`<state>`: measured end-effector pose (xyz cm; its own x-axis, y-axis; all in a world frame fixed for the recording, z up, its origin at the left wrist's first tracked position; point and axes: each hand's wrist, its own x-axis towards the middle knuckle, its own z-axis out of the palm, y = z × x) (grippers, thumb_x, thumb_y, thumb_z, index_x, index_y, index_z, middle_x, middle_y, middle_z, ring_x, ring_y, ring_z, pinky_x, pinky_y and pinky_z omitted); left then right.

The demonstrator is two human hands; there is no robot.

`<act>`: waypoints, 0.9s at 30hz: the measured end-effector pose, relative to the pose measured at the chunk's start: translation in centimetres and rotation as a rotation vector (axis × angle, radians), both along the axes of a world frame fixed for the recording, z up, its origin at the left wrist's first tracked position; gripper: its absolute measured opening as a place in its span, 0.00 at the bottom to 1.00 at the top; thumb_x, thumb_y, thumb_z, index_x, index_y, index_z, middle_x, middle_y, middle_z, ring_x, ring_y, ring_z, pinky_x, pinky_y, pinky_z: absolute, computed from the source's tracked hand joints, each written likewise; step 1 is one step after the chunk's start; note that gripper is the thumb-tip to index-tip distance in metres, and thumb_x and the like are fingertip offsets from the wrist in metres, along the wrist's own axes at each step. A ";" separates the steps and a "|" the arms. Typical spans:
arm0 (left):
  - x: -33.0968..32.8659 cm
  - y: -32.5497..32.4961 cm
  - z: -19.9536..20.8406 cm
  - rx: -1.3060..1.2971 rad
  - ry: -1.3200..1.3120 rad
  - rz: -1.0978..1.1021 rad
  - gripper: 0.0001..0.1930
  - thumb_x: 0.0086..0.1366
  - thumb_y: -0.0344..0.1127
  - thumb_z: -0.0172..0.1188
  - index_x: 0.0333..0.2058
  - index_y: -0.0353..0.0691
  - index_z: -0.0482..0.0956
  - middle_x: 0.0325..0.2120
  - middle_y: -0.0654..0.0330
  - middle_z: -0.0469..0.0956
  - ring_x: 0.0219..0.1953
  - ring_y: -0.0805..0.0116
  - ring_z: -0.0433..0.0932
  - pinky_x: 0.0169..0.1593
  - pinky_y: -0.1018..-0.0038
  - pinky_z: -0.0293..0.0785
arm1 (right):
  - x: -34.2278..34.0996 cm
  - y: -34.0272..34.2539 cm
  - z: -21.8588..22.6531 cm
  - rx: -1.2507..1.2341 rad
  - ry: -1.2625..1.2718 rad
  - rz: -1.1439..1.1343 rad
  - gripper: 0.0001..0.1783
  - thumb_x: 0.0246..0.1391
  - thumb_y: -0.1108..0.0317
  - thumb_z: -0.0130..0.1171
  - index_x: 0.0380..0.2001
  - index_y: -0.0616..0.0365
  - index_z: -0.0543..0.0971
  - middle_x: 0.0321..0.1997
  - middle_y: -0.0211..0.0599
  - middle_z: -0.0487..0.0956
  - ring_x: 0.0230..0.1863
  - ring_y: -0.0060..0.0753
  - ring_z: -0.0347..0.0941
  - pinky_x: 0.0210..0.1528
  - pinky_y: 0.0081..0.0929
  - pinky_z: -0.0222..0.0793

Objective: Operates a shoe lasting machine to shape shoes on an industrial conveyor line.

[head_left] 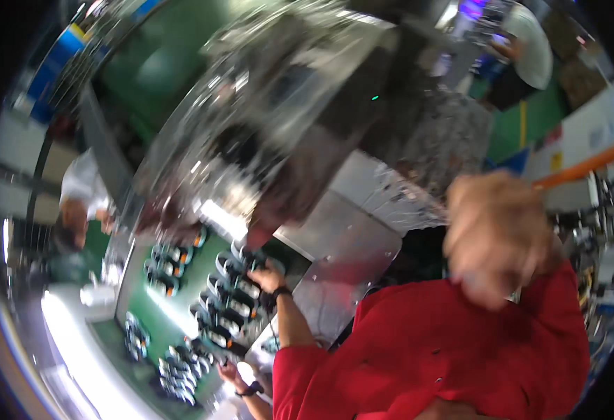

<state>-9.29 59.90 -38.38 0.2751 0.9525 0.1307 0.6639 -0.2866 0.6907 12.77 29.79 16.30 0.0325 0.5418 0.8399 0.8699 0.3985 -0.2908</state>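
My left hand (268, 278), with a dark band at the wrist, reaches out from a red sleeve. Its fingers are closed on the near end of a dark shoe (245, 256) with pale parts. That shoe belongs to a slanting row of similar shoes (216, 308) on a green surface (174, 308). My right hand (497, 238) is raised in front of my red shirt, close to the camera. It looks bent inward, but motion smears its fingers, and I cannot make out anything in it.
Another person's hand (230, 376) with a black wristband is by the lower shoes (181, 371). A large, blurred metal machine (272, 133) fills the upper middle, beside a metal panel (349, 259). People in white stand at left (83, 189) and upper right (531, 52). An orange bar (587, 166) slants at right.
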 end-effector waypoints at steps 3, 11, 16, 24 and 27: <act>-2.6 2.4 -0.5 -0.202 0.205 0.018 0.45 0.59 0.47 0.68 0.62 0.21 0.54 0.56 0.36 0.68 0.58 0.46 0.69 0.61 0.62 0.66 | -3.2 1.2 3.3 -0.063 0.138 0.163 0.07 0.55 0.72 0.58 0.25 0.60 0.80 0.21 0.33 0.77 0.17 0.26 0.71 0.20 0.21 0.66; 4.5 -11.6 21.1 -0.607 -0.610 -0.368 0.20 0.70 0.41 0.57 0.49 0.27 0.75 0.39 0.57 0.79 0.39 0.68 0.77 0.47 0.75 0.72 | -1.5 -5.0 4.2 0.058 0.133 0.265 0.10 0.54 0.69 0.60 0.21 0.60 0.77 0.20 0.36 0.75 0.21 0.34 0.74 0.23 0.28 0.66; 8.9 -22.0 37.0 -1.190 -1.131 -0.864 0.33 0.72 0.53 0.45 0.69 0.42 0.52 0.68 0.41 0.50 0.68 0.41 0.54 0.70 0.51 0.49 | -1.5 -5.5 -1.1 0.199 0.011 0.059 0.12 0.57 0.64 0.59 0.34 0.64 0.78 0.38 0.43 0.78 0.39 0.42 0.77 0.46 0.38 0.78; 19.6 -38.4 46.0 -1.172 -1.276 -0.885 0.44 0.67 0.69 0.39 0.70 0.41 0.48 0.69 0.54 0.54 0.70 0.55 0.53 0.71 0.56 0.46 | 14.3 -13.4 -7.5 -0.072 0.087 -0.452 0.22 0.56 0.63 0.56 0.52 0.60 0.72 0.59 0.47 0.72 0.55 0.55 0.72 0.57 0.43 0.69; 24.4 -40.5 45.9 -0.834 -1.156 -0.978 0.45 0.68 0.68 0.40 0.71 0.40 0.44 0.71 0.56 0.50 0.72 0.56 0.48 0.72 0.60 0.41 | 14.2 -13.9 -8.1 0.193 0.620 -0.323 0.22 0.58 0.64 0.55 0.56 0.58 0.71 0.53 0.44 0.76 0.46 0.44 0.76 0.48 0.41 0.73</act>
